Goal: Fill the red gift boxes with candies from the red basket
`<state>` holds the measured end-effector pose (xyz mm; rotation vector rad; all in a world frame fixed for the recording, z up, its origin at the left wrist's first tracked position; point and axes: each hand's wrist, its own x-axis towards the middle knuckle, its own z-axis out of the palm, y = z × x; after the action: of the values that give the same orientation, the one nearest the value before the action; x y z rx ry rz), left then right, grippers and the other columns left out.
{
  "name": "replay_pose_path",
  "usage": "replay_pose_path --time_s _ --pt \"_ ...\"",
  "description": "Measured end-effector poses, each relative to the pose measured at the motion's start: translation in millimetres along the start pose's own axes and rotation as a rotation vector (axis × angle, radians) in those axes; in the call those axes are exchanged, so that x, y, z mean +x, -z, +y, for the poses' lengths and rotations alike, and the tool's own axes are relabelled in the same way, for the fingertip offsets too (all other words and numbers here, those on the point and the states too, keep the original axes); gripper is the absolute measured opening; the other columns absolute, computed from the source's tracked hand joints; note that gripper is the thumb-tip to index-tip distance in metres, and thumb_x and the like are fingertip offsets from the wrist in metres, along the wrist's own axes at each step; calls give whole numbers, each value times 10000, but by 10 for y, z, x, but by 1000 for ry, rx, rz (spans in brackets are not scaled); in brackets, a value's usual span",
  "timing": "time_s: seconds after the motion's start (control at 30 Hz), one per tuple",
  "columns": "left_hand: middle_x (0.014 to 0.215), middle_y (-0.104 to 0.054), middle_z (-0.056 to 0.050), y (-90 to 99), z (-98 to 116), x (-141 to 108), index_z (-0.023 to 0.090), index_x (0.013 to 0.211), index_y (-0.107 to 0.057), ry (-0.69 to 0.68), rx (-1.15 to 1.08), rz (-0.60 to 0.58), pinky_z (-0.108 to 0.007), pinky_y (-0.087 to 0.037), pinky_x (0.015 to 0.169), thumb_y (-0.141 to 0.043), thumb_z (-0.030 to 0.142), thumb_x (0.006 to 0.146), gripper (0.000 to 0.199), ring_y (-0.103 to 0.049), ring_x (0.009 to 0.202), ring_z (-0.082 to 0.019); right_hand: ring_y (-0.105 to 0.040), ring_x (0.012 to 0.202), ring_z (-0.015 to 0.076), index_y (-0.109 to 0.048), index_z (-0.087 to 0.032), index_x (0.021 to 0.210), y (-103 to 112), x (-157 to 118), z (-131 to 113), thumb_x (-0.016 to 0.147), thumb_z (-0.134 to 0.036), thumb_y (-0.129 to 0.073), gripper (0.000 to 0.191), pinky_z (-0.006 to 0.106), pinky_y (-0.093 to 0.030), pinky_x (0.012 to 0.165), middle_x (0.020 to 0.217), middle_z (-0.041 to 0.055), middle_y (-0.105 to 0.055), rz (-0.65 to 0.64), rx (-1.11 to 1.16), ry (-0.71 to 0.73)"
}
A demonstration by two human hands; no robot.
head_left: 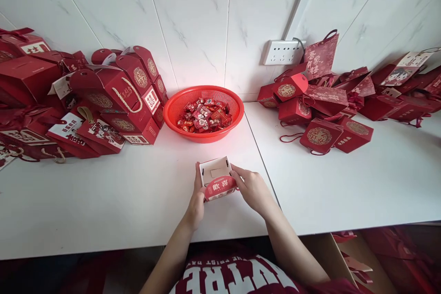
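Between my two hands is a small red gift box [220,185], its top open and its pale inside showing. A rounded red flap with light characters stands at its near side. My left hand [196,202] grips the box's left side, thumb at the near corner. On the right side, my right hand [253,189] holds the wall near the flap, fingers at the upper right edge. Just beyond the box, a red plastic basket [204,137] holds many small red wrapped packets [203,117]. The inside of the box shows no packets.
Stacked red gift boxes [138,78] stand at the left against the tiled wall. More red boxes [319,135] lie piled at the right, below a power strip [283,52]. The white table [103,211] has a seam right of the basket. A cardboard carton [325,250] is below its edge.
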<state>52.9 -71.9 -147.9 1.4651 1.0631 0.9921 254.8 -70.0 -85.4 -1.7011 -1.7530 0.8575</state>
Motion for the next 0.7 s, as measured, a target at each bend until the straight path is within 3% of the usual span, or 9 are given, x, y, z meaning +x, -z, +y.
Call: replay_pose_path --time_s 0.1,0.2,0.23,0.3,0.4,0.5,0.57,0.7 --pt "1667 35 -2 141 129 48 325 1575 41 -124 199 68 -521 -188 1227 -363 294 971 727 -12 1533 -256 -598 1197 260 -590 -263 1336 53 62 73 981 -401 -477 397 398 -489 967 1314 68 -639 43 71 124" --pt "1662 -85 1 308 357 126 307 1449 -414 -378 562 145 -598 -8 1219 -488 184 896 571 2 1530 -308 -463 1351 245 -605 -289 1302 111 104 116 967 -353 -527 349 421 -416 1093 1496 47 -467 111 94 307" --pt "1655 -125 25 356 437 156 301 1315 -564 -437 677 92 -613 36 1208 -483 154 889 458 0 1528 -322 -456 1358 238 -636 -294 1257 129 114 120 984 -337 -499 308 417 -412 1102 1515 37 -440 92 106 352" --pt "1647 -156 53 435 577 219 293 1155 -679 -469 833 -101 -623 37 1202 -450 126 898 383 -23 1527 -334 -472 1350 232 -686 -289 1179 165 134 126 1015 -336 -441 299 409 -420 1102 1525 31 -428 13 136 393" --pt "1651 -152 0 521 715 296 314 1368 -555 -372 888 -311 -572 -114 1220 -449 211 952 441 -171 1511 -309 -442 1377 260 -668 -278 1238 214 178 157 993 -411 -500 325 434 -394 1128 1537 56 -412 -103 169 402" --pt "1630 -228 -56 566 782 330 311 1521 -337 -302 865 -319 -484 -262 1199 -547 396 940 623 -291 1469 -287 -397 1404 272 -520 -276 1415 262 226 208 876 -470 -679 595 448 -348 1161 1530 95 -406 -173 226 487" --pt "1584 -321 -55 569 804 334 334 1526 -319 -272 837 -300 -440 -332 1167 -615 463 893 711 -339 1436 -287 -379 1412 266 -423 -282 1484 290 247 235 799 -484 -757 788 445 -332 1172 1525 103 -397 -213 254 567" --pt "1418 -484 -58 529 815 336 387 1514 -326 -215 766 -309 -413 -424 1087 -711 465 812 805 -461 1316 -288 -307 1449 278 -368 -293 1514 334 267 263 749 -513 -786 900 467 -291 1188 1569 103 -318 -277 191 613"
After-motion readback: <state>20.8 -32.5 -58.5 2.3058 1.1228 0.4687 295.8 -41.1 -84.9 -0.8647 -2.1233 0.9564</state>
